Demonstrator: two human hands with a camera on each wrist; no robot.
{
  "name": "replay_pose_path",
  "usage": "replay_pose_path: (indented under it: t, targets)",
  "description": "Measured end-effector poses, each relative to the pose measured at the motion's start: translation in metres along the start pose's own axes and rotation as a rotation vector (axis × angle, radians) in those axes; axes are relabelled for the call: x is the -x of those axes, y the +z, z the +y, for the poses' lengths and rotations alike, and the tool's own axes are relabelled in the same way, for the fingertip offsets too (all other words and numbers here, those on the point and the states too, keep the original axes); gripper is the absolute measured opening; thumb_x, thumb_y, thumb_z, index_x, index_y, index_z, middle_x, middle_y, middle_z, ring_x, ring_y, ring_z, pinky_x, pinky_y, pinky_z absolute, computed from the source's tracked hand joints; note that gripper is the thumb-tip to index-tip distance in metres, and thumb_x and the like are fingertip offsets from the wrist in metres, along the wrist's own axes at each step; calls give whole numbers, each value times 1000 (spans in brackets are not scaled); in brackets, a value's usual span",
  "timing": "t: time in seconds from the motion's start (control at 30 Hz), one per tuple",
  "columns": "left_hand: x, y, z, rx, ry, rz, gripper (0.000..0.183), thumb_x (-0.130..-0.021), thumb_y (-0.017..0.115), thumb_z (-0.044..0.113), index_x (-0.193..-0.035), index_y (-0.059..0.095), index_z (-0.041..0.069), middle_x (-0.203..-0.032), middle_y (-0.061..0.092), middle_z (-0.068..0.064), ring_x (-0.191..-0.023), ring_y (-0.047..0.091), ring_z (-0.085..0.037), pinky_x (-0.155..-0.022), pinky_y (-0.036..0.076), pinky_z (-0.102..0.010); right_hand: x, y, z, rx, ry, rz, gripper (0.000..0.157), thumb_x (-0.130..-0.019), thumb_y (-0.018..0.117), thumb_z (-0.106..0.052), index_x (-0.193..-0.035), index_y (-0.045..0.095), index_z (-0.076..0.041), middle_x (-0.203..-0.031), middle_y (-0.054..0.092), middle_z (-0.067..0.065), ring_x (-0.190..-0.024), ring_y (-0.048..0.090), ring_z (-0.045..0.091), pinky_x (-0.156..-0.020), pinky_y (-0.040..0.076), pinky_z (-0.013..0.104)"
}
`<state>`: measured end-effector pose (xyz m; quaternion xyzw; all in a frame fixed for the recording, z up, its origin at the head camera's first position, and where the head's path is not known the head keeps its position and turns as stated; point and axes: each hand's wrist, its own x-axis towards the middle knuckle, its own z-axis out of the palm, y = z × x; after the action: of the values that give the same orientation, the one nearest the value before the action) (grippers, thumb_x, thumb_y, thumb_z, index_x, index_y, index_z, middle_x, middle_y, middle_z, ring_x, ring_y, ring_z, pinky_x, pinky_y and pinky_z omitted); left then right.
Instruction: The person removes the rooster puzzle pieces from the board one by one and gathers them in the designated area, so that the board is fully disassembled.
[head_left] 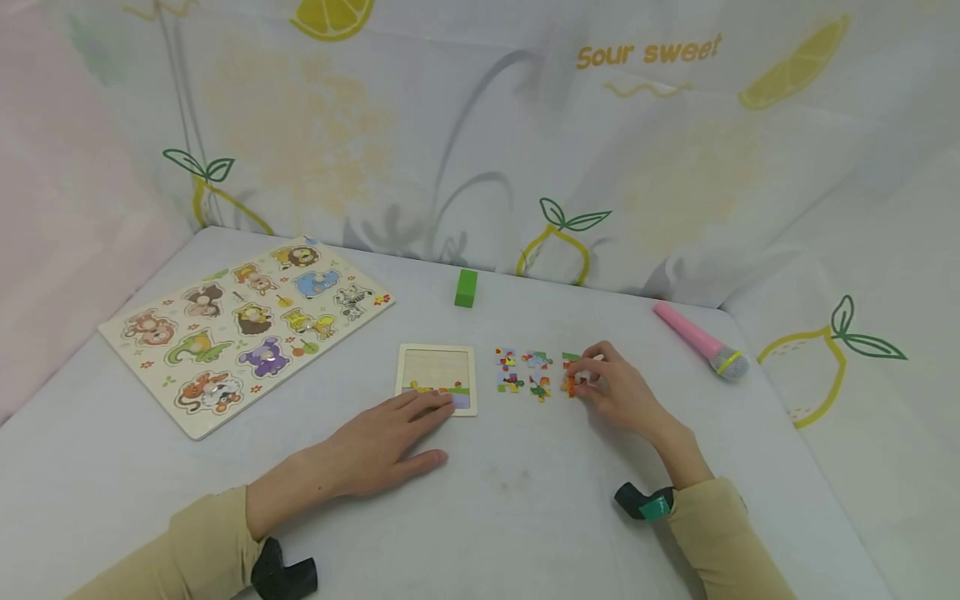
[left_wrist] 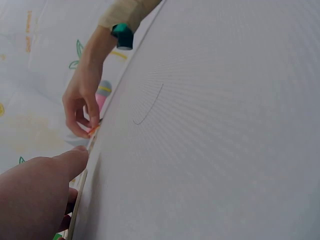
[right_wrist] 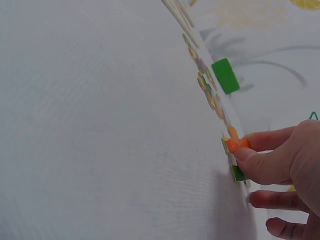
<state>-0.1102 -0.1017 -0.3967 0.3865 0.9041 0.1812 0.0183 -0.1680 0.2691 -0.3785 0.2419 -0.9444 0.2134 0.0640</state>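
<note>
Tabletop (head_left: 510,525): puzzle piece (right_wrist: 234,144) in right hand (head_left: 626,402)

The puzzle piece (right_wrist: 233,145) shows orange, the block (head_left: 466,288) plain green.

head view: high, forward-down over white bench (head_left: 487,529); wrist views: low, close, tilted; all share bare right hand (head_left: 624,398).
</note>
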Motion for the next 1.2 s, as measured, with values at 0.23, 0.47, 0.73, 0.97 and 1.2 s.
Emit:
replay_pose_path:
  t: [0.23, 0.47, 0.73, 0.97, 1.2]
  targets:
    - [0, 1, -1, 1, 2, 1, 65, -103, 45, 53, -152, 43, 12, -157, 40, -2, -144, 39, -26, -117, 35, -45, -2, -1, 0, -41, 54, 34, 23, -81, 80, -2, -98, 66, -9, -108, 56, 10, -80, 59, 21, -70, 45, 33]
    - [0, 1, -1, 20, -12, -11, 65, -103, 45, 53, -153, 42, 13, -158, 40, -2, -144, 38, -26, -117, 35, -46, -2, -6, -1, -51, 89, -2, 13, -83, 76, -3, -93, 69, -8, -93, 63, 5, -79, 61, 19, -70, 47, 31]
    - [1, 1, 0, 0, -5, 4, 65, -102, 48, 53, -153, 43, 13, -157, 40, -1, -144, 39, -24, -117, 35, -44, 1, -19, 2, -46, 140, -70, 17, -85, 79, -12, -100, 75, -7, -91, 66, 1, -78, 59, 15, -68, 46, 27]
    - [0, 1, -1, 10, -7, -4, 65, -103, 45, 54, -153, 42, 14, -157, 40, 0, -144, 39, -25, -116, 36, -45, 1, -17, 5, -42, 135, -122, 21, -84, 81, -12, -102, 74, -5, -91, 65, 4, -77, 56, 15, -66, 45, 27]
    - [0, 1, 0, 18, -19, -13, 65, -102, 46, 54, -153, 41, 14, -157, 40, 0, -144, 39, -24, -117, 36, -45, 1, -17, 6, -53, 130, -114, 19, -84, 80, -13, -100, 73, -5, -91, 64, 4, -77, 56, 17, -66, 45, 27]
